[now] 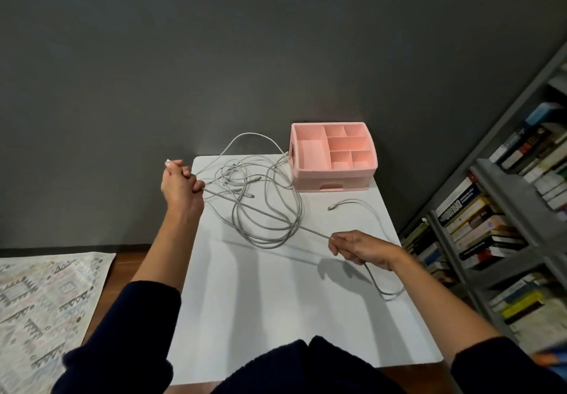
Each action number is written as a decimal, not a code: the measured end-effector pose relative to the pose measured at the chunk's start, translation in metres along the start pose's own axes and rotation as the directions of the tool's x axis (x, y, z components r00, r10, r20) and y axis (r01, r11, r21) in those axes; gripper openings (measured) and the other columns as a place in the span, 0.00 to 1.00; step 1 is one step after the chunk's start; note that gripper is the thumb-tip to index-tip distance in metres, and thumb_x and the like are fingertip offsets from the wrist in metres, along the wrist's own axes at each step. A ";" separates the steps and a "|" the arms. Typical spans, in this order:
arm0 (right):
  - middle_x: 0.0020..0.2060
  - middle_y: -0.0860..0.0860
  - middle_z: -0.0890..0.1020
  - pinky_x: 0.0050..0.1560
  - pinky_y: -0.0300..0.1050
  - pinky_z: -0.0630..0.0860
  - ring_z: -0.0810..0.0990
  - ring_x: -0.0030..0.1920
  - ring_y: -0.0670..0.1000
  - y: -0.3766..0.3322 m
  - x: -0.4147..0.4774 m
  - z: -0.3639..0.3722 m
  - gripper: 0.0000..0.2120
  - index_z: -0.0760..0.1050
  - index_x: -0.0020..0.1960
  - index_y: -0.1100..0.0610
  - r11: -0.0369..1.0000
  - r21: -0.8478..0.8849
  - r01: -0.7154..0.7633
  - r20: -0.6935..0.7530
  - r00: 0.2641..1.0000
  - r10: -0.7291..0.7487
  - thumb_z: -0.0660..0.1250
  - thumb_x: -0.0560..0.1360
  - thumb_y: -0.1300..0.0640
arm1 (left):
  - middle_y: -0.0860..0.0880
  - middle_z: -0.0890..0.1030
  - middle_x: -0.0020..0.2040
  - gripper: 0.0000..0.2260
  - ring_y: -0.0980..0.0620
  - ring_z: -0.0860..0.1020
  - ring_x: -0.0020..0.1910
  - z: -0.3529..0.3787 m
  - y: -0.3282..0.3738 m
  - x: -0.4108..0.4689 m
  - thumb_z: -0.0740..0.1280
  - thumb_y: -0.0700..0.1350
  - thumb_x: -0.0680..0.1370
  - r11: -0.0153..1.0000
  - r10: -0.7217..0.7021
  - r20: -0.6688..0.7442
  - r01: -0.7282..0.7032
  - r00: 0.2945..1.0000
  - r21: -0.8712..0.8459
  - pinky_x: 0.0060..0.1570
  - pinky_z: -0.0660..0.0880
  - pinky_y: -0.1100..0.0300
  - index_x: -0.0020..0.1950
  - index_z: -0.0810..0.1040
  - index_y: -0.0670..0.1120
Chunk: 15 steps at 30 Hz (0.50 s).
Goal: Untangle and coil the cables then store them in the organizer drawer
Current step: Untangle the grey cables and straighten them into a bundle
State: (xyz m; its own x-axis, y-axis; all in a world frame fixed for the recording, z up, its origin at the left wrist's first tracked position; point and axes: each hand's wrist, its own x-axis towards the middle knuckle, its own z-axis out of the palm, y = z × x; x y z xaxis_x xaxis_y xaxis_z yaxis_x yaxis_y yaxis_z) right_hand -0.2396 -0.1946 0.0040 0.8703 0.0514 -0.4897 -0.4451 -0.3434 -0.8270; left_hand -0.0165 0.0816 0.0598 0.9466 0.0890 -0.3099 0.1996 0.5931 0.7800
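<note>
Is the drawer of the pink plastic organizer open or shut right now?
Shut. The drawer front, with its handle slot, sits flush in the pink plastic organizer beneath the open-topped compartments, not pulled out.

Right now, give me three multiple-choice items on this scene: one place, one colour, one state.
1. Where on the white table does the organizer stand? A far right corner; B near left corner; C centre.
2. What colour is the organizer? A blue; B pink; C green.
3. How is the grey cable between the left hand and right hand? A cut in two; B lying slack; C pulled taut.
Answers: 1 A, it sits at the table's far edge, on the right. 2 B, all its walls are pink. 3 C, it runs straight from fist to fist.
</note>
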 end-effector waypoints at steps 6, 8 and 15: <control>0.26 0.45 0.62 0.29 0.36 0.57 0.59 0.28 0.45 0.012 -0.001 0.006 0.15 0.73 0.43 0.54 0.998 -0.051 -0.038 0.007 0.999 0.038 0.54 0.83 0.52 | 0.51 0.65 0.31 0.14 0.59 0.60 0.23 0.008 -0.016 -0.007 0.53 0.50 0.84 0.910 0.223 0.056 -0.228 0.973 0.347 0.20 0.57 0.67 0.40 0.68 0.49; 0.26 0.46 0.62 0.29 0.36 0.57 0.59 0.28 0.44 0.017 -0.009 -0.001 0.14 0.74 0.44 0.55 0.999 -0.003 -0.032 0.002 0.999 0.032 0.55 0.83 0.51 | 0.51 0.65 0.31 0.14 0.59 0.60 0.24 0.007 -0.014 -0.003 0.53 0.49 0.84 0.905 0.232 0.052 -0.235 0.971 0.355 0.20 0.57 0.67 0.40 0.68 0.49; 0.25 0.46 0.64 0.28 0.34 0.58 0.59 0.28 0.45 0.035 -0.015 -0.012 0.15 0.77 0.45 0.56 0.997 0.029 -0.066 -0.020 0.998 0.066 0.55 0.83 0.52 | 0.51 0.66 0.31 0.14 0.61 0.61 0.22 0.004 -0.023 -0.005 0.53 0.49 0.84 0.872 0.280 0.056 -0.278 0.958 0.404 0.20 0.57 0.68 0.39 0.68 0.50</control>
State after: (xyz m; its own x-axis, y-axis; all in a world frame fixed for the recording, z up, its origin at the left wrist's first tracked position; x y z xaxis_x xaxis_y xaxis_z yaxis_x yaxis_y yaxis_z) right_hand -0.2661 -0.2184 -0.0141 0.8430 0.0097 -0.5379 -0.5072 -0.3190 -0.8006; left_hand -0.0249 0.0645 0.0452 0.9773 0.2064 -0.0484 0.0131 0.1690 0.9855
